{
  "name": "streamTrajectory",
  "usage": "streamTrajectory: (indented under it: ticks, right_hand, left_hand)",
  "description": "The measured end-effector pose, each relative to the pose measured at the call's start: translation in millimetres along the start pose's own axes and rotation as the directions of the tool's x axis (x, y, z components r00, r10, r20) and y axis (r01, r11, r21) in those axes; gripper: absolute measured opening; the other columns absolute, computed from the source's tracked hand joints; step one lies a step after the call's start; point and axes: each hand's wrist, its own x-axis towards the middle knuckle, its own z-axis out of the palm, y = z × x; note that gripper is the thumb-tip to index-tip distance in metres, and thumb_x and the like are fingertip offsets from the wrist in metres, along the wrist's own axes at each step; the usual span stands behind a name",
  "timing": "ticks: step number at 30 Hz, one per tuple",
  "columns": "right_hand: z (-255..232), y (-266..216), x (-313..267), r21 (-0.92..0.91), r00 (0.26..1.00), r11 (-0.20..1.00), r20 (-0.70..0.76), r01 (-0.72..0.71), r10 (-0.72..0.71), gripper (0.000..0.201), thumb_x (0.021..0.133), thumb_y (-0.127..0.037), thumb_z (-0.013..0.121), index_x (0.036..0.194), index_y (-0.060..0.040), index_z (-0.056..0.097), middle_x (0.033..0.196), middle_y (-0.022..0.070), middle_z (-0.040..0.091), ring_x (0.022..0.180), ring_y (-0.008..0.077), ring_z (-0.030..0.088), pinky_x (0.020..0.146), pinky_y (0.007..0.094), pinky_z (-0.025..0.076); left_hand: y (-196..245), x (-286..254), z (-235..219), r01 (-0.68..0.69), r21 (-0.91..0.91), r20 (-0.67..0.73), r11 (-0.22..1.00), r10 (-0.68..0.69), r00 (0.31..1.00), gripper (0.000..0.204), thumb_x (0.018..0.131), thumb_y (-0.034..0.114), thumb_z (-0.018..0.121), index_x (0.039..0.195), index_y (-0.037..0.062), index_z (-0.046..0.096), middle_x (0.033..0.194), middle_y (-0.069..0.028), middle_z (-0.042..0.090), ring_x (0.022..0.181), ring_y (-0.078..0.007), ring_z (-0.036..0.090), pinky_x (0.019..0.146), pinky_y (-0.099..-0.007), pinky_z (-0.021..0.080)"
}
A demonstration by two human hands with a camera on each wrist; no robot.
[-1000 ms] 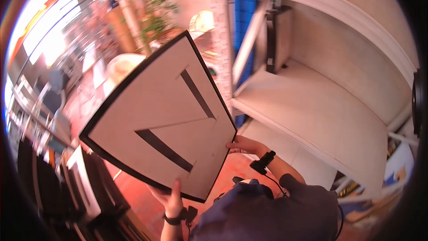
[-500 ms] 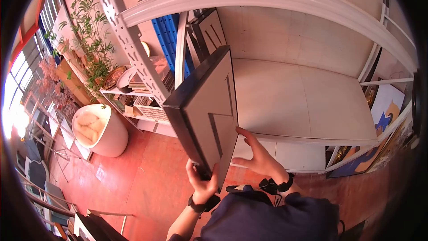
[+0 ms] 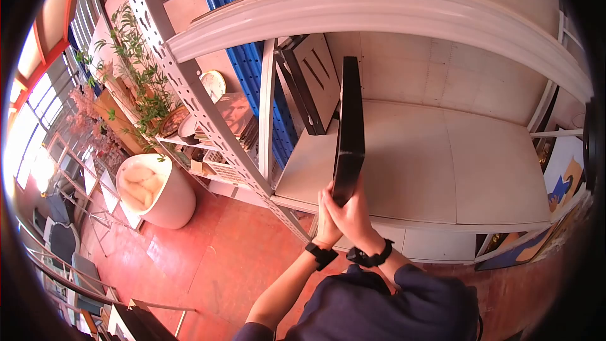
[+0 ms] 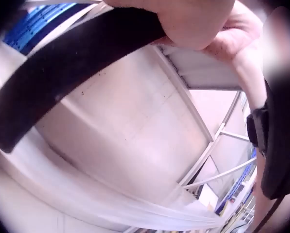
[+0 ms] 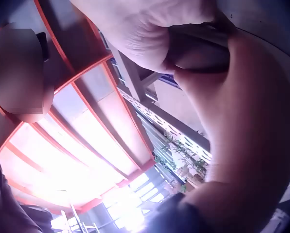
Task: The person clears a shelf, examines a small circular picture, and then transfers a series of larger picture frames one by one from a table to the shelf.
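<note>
A black-framed picture stands upright, edge-on in the head view, reaching in over the middle shelf board. Both hands hold it by the near end, close beside each other. My left hand grips from the left side; my right hand grips from the right, its wrist near the shelf's front edge. The left wrist view shows the frame's dark edge running out from the hands. Behind, another framed picture with two dark bars leans upright at the shelf's left end.
The shelf board lies under a white crossbeam, with a perforated post at left. A blue perforated upright stands behind. A white tub chair, plants and stacked frames are to the left.
The picture has turned from showing its white face to edge-on and moved right, in over the shelf. The right hand, off the frame half a second ago, now grips it beside the left.
</note>
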Motion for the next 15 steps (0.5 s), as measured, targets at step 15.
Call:
streamTrajectory:
  ticks: [15]
  right_hand:
    - [34.9,169.2,257.4,-0.223,0.901,0.888,-0.08,0.401,-0.427,0.078,0.078,-0.01,0.063,0.141,0.0048,0.019,0.138,0.0291,0.032,0.128,0.0414,0.034,0.106,0.0408,0.03]
  left_hand:
    - [-68.6,-61.3,-81.4,0.178,0.291,-0.355,0.94,-0.067,0.932,0.07,0.079,-0.001,0.063,0.137,-0.0021,0.023,0.128,-0.0195,0.034,0.107,-0.0266,0.048,0.085,-0.0334,0.048]
